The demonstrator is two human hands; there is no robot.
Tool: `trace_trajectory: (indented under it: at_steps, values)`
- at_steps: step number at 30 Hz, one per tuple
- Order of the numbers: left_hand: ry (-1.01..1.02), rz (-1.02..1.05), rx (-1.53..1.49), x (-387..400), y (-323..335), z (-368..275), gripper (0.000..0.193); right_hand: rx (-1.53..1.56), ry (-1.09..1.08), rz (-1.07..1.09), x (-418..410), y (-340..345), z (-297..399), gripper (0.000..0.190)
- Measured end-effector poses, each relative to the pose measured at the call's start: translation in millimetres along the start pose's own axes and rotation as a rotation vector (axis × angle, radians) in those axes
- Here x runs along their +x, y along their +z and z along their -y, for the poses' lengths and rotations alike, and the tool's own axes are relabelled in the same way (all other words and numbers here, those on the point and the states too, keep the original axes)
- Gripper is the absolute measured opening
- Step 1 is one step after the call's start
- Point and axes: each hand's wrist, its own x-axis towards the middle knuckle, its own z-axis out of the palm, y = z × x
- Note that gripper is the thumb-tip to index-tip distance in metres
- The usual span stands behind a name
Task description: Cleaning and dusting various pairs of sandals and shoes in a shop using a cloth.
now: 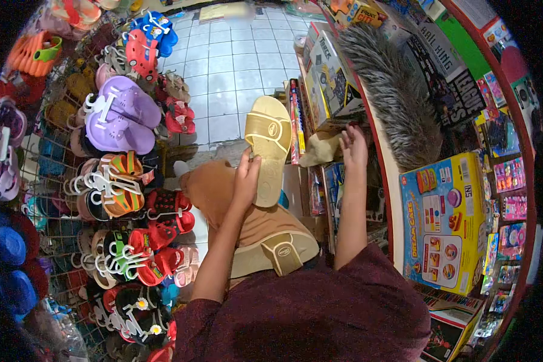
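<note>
My left hand (248,174) grips a beige slide sandal (271,158) by its side near the heel, with the sole's upper face turned up and the toe pointing away from me. A wide olive-tan strap with pale edging crosses it. The matching sandal (305,247) rests sideways on my lap, against the brown cloth (262,226) over my legs. To the right, my right hand (355,147) is raised with its fingers apart and holds nothing. Close to it, in front of a shelf, is a cream-coloured item (320,147) that I cannot identify.
Sandals and clogs, among them a purple pair (124,115), hang on a wire rack (31,169) at left. Boxed toys, including a yellow-blue box (443,221), and a grey furry item (393,95) fill the red-edged shelves at right. White floor tiles (217,68) stretch ahead.
</note>
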Motion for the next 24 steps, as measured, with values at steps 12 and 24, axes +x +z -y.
trace_trajectory:
  at_steps: [12, 24]
  values:
    - [0.133, -0.038, -0.284, 0, -1, 0, 0.051, -0.663, -1.06, 0.382, -163, 142, -10, 0.013]
    - [0.157, -0.269, -0.365, 15, -13, 33, 0.057, -0.914, -0.902, 1.492, -246, 168, -85, 0.025]
